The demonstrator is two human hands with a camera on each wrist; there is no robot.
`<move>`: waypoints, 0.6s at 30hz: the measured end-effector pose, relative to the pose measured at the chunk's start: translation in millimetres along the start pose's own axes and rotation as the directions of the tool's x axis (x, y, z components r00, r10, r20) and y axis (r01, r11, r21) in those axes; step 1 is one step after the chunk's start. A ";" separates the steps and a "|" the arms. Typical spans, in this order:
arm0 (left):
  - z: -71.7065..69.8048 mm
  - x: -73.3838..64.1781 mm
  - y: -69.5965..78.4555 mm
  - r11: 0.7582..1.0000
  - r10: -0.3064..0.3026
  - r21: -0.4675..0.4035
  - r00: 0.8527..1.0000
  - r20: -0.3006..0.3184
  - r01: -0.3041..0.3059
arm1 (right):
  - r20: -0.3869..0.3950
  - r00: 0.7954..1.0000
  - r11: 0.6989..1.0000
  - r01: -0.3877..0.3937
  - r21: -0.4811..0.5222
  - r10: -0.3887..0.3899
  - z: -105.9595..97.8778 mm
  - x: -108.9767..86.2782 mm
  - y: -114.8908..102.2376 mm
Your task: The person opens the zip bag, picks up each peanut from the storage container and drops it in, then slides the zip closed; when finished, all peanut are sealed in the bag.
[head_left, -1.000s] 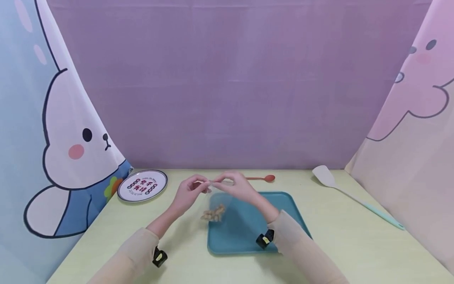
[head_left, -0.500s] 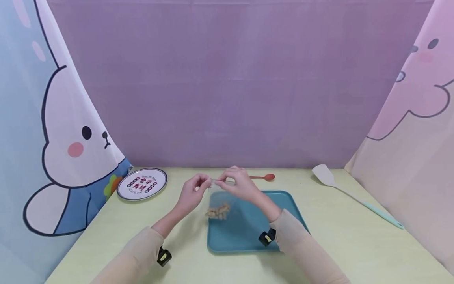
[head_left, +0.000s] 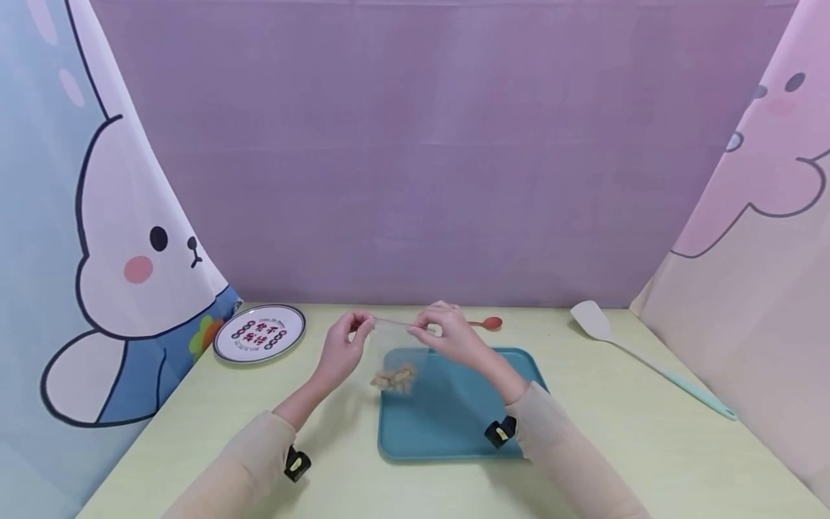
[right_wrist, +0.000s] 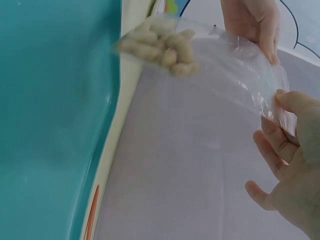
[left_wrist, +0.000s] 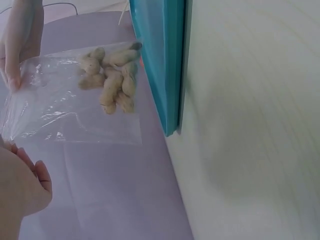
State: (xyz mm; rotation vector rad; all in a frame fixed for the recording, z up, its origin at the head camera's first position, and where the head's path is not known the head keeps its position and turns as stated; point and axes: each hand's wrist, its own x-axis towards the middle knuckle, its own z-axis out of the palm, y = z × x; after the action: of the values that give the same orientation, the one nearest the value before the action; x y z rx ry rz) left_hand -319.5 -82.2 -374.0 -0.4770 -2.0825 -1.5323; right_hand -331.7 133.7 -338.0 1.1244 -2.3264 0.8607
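A clear plastic bag [left_wrist: 55, 110] hangs between my two hands, its top edge stretched taut. Several unshelled peanuts [left_wrist: 114, 80] lie bunched at the bag's bottom; in the head view these peanuts [head_left: 394, 378] overlap the left rim of the teal tray [head_left: 447, 447]. My left hand [head_left: 342, 346] pinches one top corner between thumb and fingers. At the other end of the edge, my right hand [head_left: 454, 337] pinches the bag too. In the right wrist view, the right hand [right_wrist: 295, 150] has its thumb and index finger on the plastic, the other fingers spread below.
A white plate [head_left: 259, 334] with red characters sits at the back left. Behind the tray lies an orange-red spoon [head_left: 493, 324]. A white spatula [head_left: 593, 321] with a mint handle lies on the right. Curtains hang around the table [head_left: 622, 432].
My hands have drawn apart, right hand moving right and left hand slightly left, so the bag's top edge is now pulled straight. The peanuts have swung and risen slightly.
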 end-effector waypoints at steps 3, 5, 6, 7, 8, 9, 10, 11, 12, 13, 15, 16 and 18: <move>-2.1 0.7 -1.0 1.000 -0.016 0.004 1.000 -0.013 0.016 | 0.000 1.000 1.000 0.005 -0.010 -0.005 -3.2 -2.9 2.9; -2.8 1.3 -1.2 1.000 -0.018 -0.002 1.000 -0.013 0.018 | -0.003 1.000 1.000 0.006 -0.011 -0.006 -5.7 -5.0 4.6; -3.0 1.7 -1.8 1.000 -0.019 -0.002 1.000 -0.014 0.019 | -0.004 1.000 1.000 0.007 -0.012 -0.007 -6.7 -6.0 5.4; -3.2 1.7 -2.0 1.000 -0.018 -0.004 1.000 -0.014 0.018 | -0.007 1.000 1.000 0.010 -0.010 -0.010 -7.6 -7.0 6.3; -3.2 1.9 -2.5 1.000 -0.014 -0.008 1.000 -0.014 0.014 | -0.010 1.000 1.000 0.006 -0.006 -0.006 -8.2 -8.0 7.1; -3.2 1.8 -2.7 1.000 -0.010 -0.010 1.000 -0.012 0.010 | -0.014 1.000 1.000 0.006 -0.003 -0.006 -8.8 -9.0 7.9; -3.2 1.6 -2.9 1.000 -0.006 -0.011 1.000 -0.011 0.006 | -0.019 1.000 1.000 0.007 0.000 -0.007 -9.1 -9.8 8.6; -3.0 1.5 -3.6 1.000 -0.003 -0.012 1.000 -0.010 0.003 | -0.022 1.000 1.000 0.004 0.003 -0.004 -9.3 -10.7 9.4; -2.8 1.1 -3.8 1.000 0.000 -0.015 1.000 -0.010 -0.001 | -0.027 1.000 1.000 0.001 0.007 0.000 -9.3 -11.4 10.0; -2.6 0.6 -4.0 1.000 0.005 -0.021 1.000 -0.010 -0.005 | -0.032 0.999 1.000 -0.004 0.011 0.004 -9.2 -12.1 10.7; -2.0 -0.1 -4.7 1.000 0.010 -0.027 1.000 -0.013 -0.010 | -0.041 0.999 1.000 -0.011 0.011 0.011 -9.0 -13.1 11.4; -1.6 -0.3 -5.2 1.000 0.009 -0.028 1.000 -0.015 -0.010 | -0.045 0.999 1.000 -0.015 0.013 0.015 -8.9 -13.4 11.4; -1.1 -0.9 -5.0 0.999 0.013 -0.032 1.000 -0.016 -0.013 | -0.056 0.998 1.000 -0.026 0.014 0.026 -8.7 -14.0 11.8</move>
State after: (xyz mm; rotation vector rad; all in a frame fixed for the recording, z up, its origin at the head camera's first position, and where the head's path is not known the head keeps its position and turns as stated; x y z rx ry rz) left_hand -321.3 -84.8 -378.2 -0.4875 -2.0418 -1.5590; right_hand -332.2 152.9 -344.2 1.0637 -2.2977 0.9064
